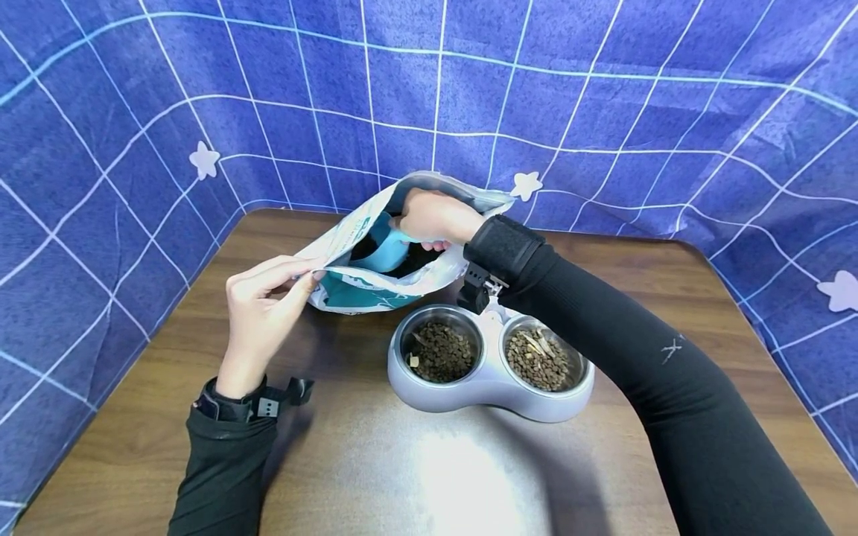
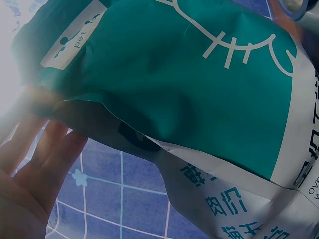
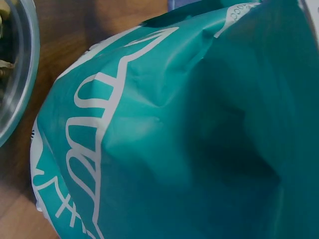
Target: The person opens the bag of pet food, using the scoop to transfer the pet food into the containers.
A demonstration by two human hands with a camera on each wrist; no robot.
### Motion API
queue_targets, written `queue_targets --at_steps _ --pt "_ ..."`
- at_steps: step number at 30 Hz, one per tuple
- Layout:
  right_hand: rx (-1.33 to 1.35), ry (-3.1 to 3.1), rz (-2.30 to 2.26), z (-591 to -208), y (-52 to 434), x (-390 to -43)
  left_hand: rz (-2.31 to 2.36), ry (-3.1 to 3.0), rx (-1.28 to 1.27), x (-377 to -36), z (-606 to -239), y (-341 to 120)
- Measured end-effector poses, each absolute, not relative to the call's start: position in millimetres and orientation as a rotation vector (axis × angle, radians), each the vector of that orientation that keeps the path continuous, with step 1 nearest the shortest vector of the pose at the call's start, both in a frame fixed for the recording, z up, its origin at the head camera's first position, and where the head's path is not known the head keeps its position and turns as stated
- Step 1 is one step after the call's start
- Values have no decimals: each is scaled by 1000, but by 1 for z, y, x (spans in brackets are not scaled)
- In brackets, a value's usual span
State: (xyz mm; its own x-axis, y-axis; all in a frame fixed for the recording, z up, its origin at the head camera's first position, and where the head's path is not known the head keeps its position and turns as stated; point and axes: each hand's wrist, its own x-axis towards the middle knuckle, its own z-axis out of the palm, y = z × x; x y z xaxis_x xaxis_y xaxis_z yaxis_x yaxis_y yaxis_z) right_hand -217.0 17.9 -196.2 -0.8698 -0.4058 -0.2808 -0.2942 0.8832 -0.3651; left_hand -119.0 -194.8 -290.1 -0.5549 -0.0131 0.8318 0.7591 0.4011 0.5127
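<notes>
In my head view, the right hand (image 1: pixel 439 216) has its fingers curled around the handle of a light-blue scoop (image 1: pixel 390 251), which lies within the mouth of a teal-and-white bag (image 1: pixel 365 295). The scoop's smooth, rounded cup points left, its long axis running left and slightly downward from the hand. The left hand (image 1: pixel 263 298) pinches the bag's rim at its left corner, thumb against fingers with little gap; the mouth's long axis slants from lower left to upper right. Nearer me on the wood-grained table (image 1: pixel 355 469), a glossy pale-grey feeder (image 1: pixel 439 400) holds two round metal bowls of brown kibble (image 1: pixel 442 353). Only my left wrist view shows the white "pet" label (image 2: pixel 75 37). My right wrist view shows creased teal film and one curved bowl rim; from it alone I cannot tell the right fingers' state.
</notes>
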Motion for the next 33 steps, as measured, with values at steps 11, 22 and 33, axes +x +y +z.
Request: queue_targets --at_steps 11,22,33 --pt "-520 2727 -375 -181 19 -212 -1236 -1865 -633 -119 -288 -194" --pt "-574 2720 -513 -176 35 -198 -1247 -1856 -623 -117 -289 -196" --pt "-570 2730 -609 -168 57 -184 -1255 -1843 -619 -118 -290 -194"
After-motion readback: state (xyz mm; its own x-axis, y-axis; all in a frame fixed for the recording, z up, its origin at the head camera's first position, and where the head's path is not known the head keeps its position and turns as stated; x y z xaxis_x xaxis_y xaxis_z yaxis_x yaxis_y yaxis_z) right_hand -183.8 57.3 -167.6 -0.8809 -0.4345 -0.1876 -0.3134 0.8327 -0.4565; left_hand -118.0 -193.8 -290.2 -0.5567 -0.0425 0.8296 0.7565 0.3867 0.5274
